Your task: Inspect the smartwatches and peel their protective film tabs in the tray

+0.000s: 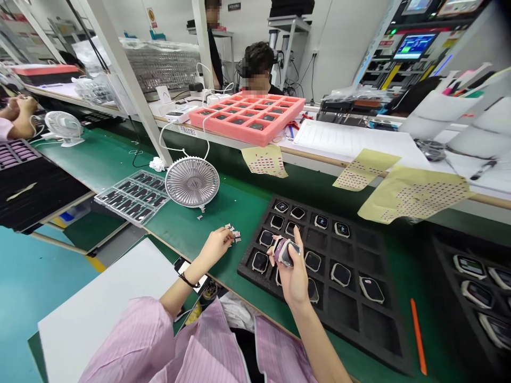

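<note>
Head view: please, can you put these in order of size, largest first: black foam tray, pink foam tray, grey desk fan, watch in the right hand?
1. black foam tray
2. pink foam tray
3. grey desk fan
4. watch in the right hand

Nearness to the camera may exaggerate the black foam tray's lead over the pink foam tray.

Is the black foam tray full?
No, the black foam tray is partly empty: dark smartwatch bodies fill some pockets; its lower right pockets hold nothing.
</note>
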`<state>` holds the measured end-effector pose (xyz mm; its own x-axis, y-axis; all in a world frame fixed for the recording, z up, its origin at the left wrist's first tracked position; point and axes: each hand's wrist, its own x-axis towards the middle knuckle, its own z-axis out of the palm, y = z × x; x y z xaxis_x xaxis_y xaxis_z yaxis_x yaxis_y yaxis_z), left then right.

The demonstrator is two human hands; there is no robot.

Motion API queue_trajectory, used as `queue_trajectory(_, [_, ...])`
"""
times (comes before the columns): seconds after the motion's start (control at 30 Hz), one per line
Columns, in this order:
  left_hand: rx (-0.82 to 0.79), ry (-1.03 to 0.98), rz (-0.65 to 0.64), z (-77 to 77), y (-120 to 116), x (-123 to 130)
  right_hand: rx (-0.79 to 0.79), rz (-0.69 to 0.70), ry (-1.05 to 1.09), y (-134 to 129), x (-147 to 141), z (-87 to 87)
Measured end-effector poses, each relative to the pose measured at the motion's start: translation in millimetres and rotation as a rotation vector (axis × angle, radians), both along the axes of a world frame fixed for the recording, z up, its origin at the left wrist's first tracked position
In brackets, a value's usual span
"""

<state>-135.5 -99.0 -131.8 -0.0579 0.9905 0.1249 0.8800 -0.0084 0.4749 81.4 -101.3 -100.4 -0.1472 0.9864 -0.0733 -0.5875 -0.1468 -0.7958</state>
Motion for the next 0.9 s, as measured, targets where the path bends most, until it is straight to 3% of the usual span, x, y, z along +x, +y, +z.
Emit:
queue_trajectory(0.1, [0.087, -0.184, -0.012, 9.5, -4, 7, 0.01, 0.008, 0.016, 0, -2, 1.3])
queue_trajectory(0.2, [0.141, -0.519, -0.03, 28.3, -8, 25, 0.017, 0.019, 0.04, -1, -4, 3.0])
queue_trajectory(0.33, [0.023, -0.952, -0.101, 53.0, -11, 59, 0.008, 0.028, 0.045, -3, -7, 4.4])
queue_trajectory(0.43, [-0.026, -1.193, -0.073, 61.4, -10, 80, -0.008, -0.009, 0.008, -5, -7, 3.8])
queue_trajectory(0.57, [-0.021, -1.285, -0.007, 62.2, -9, 97, 0.025, -0.051, -0.036, -6, -6, 0.8])
queue_trajectory(0.9, [0.121, -1.247, 0.137, 53.9, -14, 115, 0.171, -0.162, -0.196, -6, -7, -10.9])
